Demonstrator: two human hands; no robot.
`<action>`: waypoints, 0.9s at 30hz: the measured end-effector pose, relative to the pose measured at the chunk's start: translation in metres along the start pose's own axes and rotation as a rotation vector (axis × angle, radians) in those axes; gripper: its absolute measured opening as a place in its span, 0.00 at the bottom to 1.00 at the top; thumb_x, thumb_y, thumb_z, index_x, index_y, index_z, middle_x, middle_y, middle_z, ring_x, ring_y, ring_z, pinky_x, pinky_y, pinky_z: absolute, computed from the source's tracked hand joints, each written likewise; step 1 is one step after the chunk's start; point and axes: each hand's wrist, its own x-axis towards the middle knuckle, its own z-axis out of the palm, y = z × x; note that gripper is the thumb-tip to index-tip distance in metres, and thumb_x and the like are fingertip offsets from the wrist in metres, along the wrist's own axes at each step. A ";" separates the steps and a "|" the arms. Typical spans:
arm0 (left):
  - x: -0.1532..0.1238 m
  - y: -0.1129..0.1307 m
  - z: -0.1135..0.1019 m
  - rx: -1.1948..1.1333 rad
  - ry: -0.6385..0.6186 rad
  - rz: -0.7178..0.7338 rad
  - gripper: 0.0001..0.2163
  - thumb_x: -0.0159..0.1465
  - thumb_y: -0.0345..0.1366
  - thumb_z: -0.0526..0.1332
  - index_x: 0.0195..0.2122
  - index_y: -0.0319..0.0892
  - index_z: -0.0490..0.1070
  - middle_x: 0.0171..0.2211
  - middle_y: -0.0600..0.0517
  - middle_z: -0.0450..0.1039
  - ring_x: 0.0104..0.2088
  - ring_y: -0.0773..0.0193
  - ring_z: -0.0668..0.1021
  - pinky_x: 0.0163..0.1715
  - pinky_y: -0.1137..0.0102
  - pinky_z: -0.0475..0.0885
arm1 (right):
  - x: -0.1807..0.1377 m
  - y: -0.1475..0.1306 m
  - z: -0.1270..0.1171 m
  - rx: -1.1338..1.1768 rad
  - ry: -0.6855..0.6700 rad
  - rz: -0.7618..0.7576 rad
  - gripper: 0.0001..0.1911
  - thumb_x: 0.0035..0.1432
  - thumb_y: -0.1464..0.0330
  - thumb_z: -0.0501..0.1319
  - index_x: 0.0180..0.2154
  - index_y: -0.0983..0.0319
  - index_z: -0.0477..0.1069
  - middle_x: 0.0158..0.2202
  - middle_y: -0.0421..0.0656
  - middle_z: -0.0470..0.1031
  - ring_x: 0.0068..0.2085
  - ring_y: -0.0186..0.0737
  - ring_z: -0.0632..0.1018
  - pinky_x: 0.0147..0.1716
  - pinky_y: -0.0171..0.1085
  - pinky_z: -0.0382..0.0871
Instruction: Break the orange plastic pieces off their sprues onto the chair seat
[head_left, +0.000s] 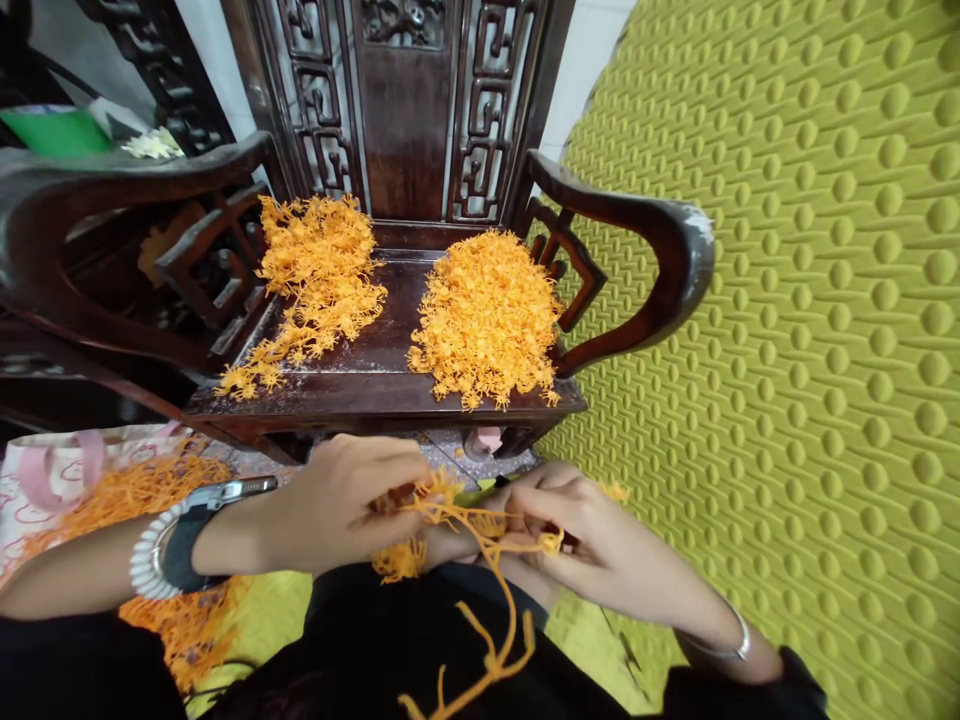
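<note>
Both hands are working an orange sprig (480, 525) over the lap: left hand (341, 505) and right hand (592, 535) are pinching it, seemingly plucking bits off; the next pull needs a firm pinch.

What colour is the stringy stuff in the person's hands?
Orange. The stringy strand held between the left hand and right hand shows best in the head view.

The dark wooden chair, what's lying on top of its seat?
On the chair seat lie two orange heaps: a loose branchy pile at left and a denser pile at right. Bare wood shows between them; what's beneath the piles is covered.
</note>
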 end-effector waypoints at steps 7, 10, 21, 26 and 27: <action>0.012 -0.004 0.011 -0.065 0.014 0.073 0.14 0.64 0.31 0.52 0.51 0.43 0.57 0.57 0.42 0.63 0.52 0.61 0.71 0.45 0.66 0.72 | 0.019 0.010 -0.001 0.163 -0.002 -0.176 0.21 0.53 0.54 0.63 0.44 0.62 0.72 0.35 0.43 0.76 0.35 0.38 0.75 0.37 0.36 0.70; 0.022 -0.006 0.020 0.122 -0.035 0.262 0.19 0.64 0.27 0.51 0.57 0.41 0.56 0.54 0.42 0.67 0.50 0.60 0.72 0.47 0.66 0.71 | 0.039 0.012 0.000 0.498 -0.089 -0.250 0.19 0.60 0.55 0.56 0.42 0.62 0.74 0.34 0.42 0.76 0.36 0.36 0.76 0.38 0.36 0.72; 0.017 -0.023 0.028 0.745 0.077 0.339 0.12 0.67 0.39 0.51 0.26 0.43 0.61 0.21 0.53 0.63 0.23 0.63 0.66 0.27 0.66 0.61 | 0.046 0.000 0.013 0.114 -0.190 -0.086 0.16 0.65 0.63 0.52 0.31 0.63 0.73 0.20 0.35 0.66 0.19 0.28 0.60 0.20 0.31 0.53; 0.001 -0.006 0.015 0.701 -0.012 0.443 0.11 0.68 0.33 0.49 0.28 0.41 0.64 0.21 0.53 0.65 0.22 0.64 0.66 0.27 0.67 0.60 | 0.016 -0.003 -0.007 -0.071 -0.115 -0.119 0.16 0.65 0.63 0.53 0.27 0.61 0.70 0.19 0.37 0.65 0.21 0.31 0.63 0.25 0.34 0.56; -0.001 -0.001 0.013 0.681 -0.010 0.444 0.12 0.68 0.32 0.49 0.27 0.41 0.63 0.21 0.54 0.65 0.21 0.64 0.66 0.26 0.67 0.60 | 0.011 -0.004 -0.007 -0.036 -0.081 -0.114 0.16 0.64 0.62 0.53 0.27 0.61 0.70 0.20 0.37 0.66 0.22 0.32 0.65 0.26 0.34 0.58</action>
